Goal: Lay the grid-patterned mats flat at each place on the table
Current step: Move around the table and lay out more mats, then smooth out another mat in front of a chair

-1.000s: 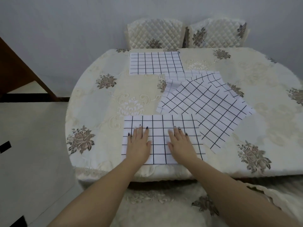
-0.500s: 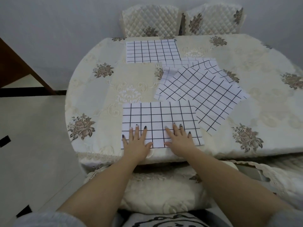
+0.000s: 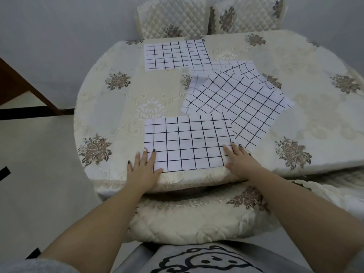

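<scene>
A white mat with a black grid (image 3: 189, 142) lies flat at the near edge of the round table (image 3: 110, 107). My left hand (image 3: 142, 170) rests palm down on its near left corner, fingers spread. At the near right corner my right hand (image 3: 241, 162) presses flat too. Neither hand grips anything. A second mat (image 3: 175, 55) lies flat at the far side. A loose pile of grid mats (image 3: 238, 97) sits askew right of the middle, overlapping each other and tucked under the near mat's right edge.
The table wears a cream floral cloth. Two quilted chair backs (image 3: 171, 16) stand at the far side against the wall. A cushioned seat (image 3: 197, 219) sits under the near edge, between me and the table. Bare floor lies to the left.
Both hands slid apart along the near mat, from its middle out to its near corners. The camera view pulled back and tilted down.
</scene>
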Motion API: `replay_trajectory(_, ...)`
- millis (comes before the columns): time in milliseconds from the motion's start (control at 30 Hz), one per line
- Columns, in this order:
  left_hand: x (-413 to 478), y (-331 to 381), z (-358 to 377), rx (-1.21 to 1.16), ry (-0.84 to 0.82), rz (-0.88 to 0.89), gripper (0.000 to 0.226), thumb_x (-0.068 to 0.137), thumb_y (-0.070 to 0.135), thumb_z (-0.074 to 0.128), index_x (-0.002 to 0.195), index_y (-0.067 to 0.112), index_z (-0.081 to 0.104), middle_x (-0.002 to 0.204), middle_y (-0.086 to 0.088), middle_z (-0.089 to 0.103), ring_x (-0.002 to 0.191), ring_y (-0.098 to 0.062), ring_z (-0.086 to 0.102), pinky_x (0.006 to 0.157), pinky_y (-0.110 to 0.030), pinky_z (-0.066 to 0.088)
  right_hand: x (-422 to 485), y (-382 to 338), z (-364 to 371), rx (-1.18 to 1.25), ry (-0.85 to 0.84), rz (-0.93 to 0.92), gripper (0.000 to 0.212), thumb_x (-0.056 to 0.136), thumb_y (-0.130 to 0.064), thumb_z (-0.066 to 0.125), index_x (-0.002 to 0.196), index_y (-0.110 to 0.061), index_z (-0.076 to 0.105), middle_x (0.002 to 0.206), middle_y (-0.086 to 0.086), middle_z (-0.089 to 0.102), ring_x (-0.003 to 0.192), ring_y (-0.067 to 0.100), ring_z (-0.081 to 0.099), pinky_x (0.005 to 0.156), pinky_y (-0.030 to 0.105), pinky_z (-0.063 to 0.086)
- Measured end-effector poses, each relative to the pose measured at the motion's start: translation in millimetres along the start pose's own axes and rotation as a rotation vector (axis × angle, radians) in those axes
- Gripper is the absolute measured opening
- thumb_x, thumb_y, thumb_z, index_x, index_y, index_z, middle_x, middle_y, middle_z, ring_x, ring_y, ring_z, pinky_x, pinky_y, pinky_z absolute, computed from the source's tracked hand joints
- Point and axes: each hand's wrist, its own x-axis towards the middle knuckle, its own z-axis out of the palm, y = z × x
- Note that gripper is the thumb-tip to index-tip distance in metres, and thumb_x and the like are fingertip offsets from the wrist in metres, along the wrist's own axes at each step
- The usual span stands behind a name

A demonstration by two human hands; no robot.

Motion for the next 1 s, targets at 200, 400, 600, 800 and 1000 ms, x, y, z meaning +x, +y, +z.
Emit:
replay_trajectory(200, -3.3, -19.8, -3.6, -0.031, -0.009, -0.068, 0.067, 0.098, 0.051, 0.028, 0.152, 0.033, -0.007, 0.161, 0.003, -0.016, 0.148, -0.025, -0.013, 0.118, -0.054, 0.003, -2.2, -0.6, -3.2, -0.011, -0.006, 0.01, 0.07, 0.1, -0.039, 0.036, 0.152, -0.031, -0.011, 0.161, 0.002, -0.016, 0.149, 0.027, -0.008, 0.118, 0.05, 0.012)
replay_trajectory(400, -5.1, -8.5, -19.0, -0.311, 0.107, -0.143, 0.067, 0.099, 0.044, 0.034, 0.154, 0.017, 0.007, 0.162, -0.005, 0.002, 0.149, -0.024, -0.002, 0.119, -0.047, 0.004, -7.3, -11.5, -12.0, 0.198, 0.037, 0.028, 0.069, 0.1, -0.038, 0.038, 0.153, -0.028, -0.004, 0.162, 0.004, -0.01, 0.149, 0.027, -0.005, 0.118, 0.048, 0.01)
replay_trajectory(600, -6.5, 47.4, -55.7, -0.853, 0.165, -0.117, 0.048, 0.099, 0.037, 0.042, 0.142, 0.015, 0.042, 0.145, -0.005, 0.046, 0.129, -0.024, 0.046, 0.1, -0.028, 0.035, -25.4, -43.5, -40.4, 1.001, 0.268, 0.117, 0.059, 0.098, -0.039, 0.046, 0.15, -0.024, 0.026, 0.155, 0.001, 0.031, 0.138, 0.023, 0.034, 0.101, 0.032, 0.034)
replay_trajectory(800, -4.1, 108.4, -75.1, -1.135, 0.056, -0.034, 0.025, 0.097, 0.037, 0.045, 0.112, 0.022, 0.059, 0.12, 0.0, 0.062, 0.11, -0.018, 0.057, 0.093, -0.035, 0.045, -45.4, -31.7, -46.3, 1.438, 0.464, 0.288, 0.045, 0.095, -0.04, 0.048, 0.136, -0.021, 0.047, 0.127, 0.003, 0.055, 0.105, 0.019, 0.057, 0.094, 0.037, 0.048)
replay_trajectory(1000, -11.9, 186.6, -84.1, -1.224, -0.065, 0.129, 0.027, 0.097, 0.035, 0.047, 0.111, 0.018, 0.061, 0.107, 0.002, 0.067, 0.099, -0.013, 0.064, 0.093, -0.037, 0.049, -86.9, 18.3, -45.9, 1.533, 0.773, 0.433, 0.032, 0.096, -0.037, 0.048, 0.123, -0.022, 0.052, 0.114, -0.002, 0.056, 0.106, 0.02, 0.058, 0.097, 0.045, 0.048)
